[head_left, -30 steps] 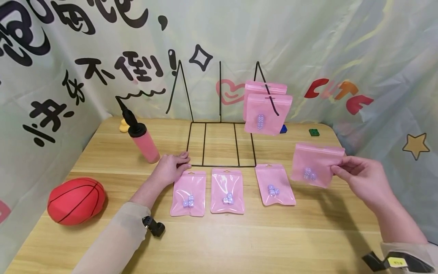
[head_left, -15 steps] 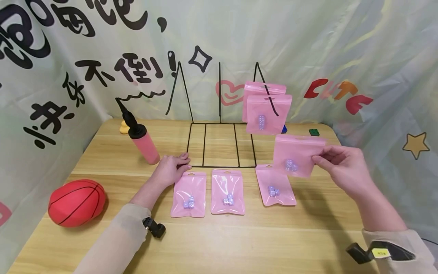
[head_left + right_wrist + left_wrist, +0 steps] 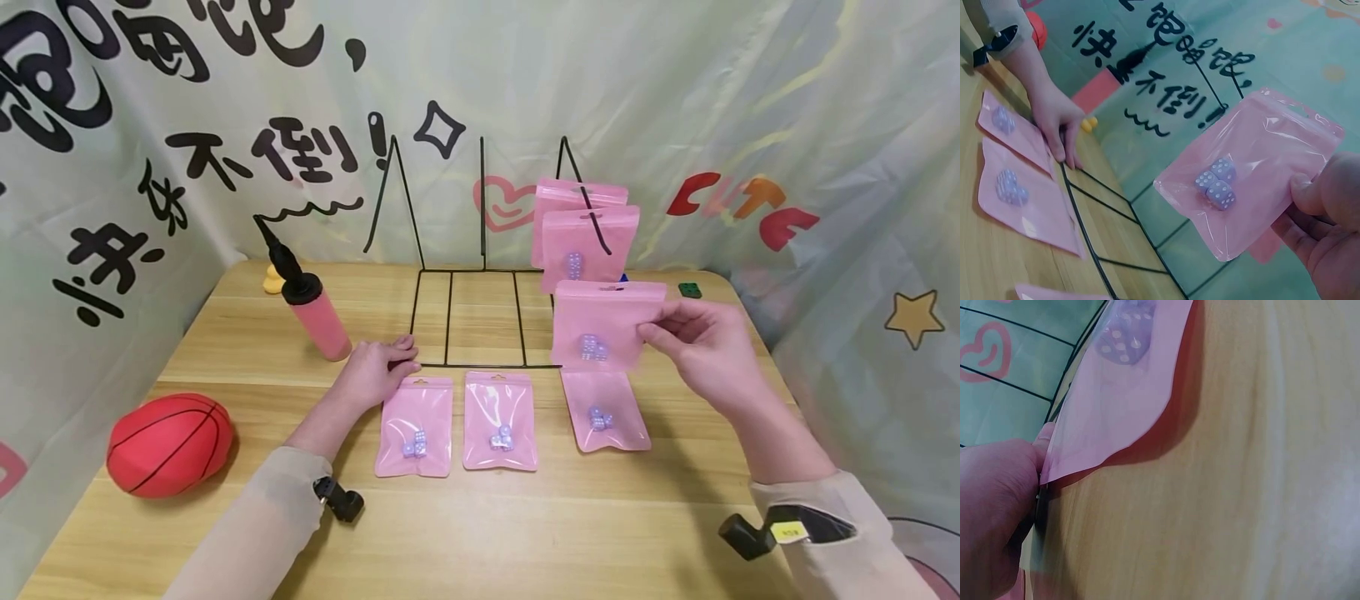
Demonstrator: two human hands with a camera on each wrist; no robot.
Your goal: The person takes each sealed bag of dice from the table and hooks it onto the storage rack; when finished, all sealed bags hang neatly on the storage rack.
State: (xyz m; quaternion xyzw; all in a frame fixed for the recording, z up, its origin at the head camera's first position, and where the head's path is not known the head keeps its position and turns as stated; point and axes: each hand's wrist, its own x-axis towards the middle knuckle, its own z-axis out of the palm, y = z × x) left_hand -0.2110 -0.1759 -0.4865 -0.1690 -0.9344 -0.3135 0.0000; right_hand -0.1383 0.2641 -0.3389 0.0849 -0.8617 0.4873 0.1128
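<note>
My right hand [image 3: 701, 346] pinches the side edge of a pink zip bag [image 3: 611, 312] with several pale purple dice [image 3: 1216, 184] inside. That bag is raised, in front of the right hook of a black wire rack [image 3: 491, 365]. Two pink bags, a front one [image 3: 585, 233] and a rear one [image 3: 546, 193], hang on the right hook. My left hand [image 3: 371, 371] grips the rack's front left base corner. Flat before the rack lie a left bag [image 3: 397, 417], a middle bag [image 3: 491, 408] and a right bag [image 3: 607, 396], whose top the held bag hides.
At the left are a red basketball-patterned ball [image 3: 171, 446] and a pink hand pump [image 3: 321, 321] with a black top. A yellow toy [image 3: 272, 279] is behind the pump. A green block [image 3: 689, 290] lies at the back right, and a blue one shows partly behind the bags.
My right hand has carried the pink bag left and upward, from the right of the table to in front of the right hook. My left hand stays on the rack corner.
</note>
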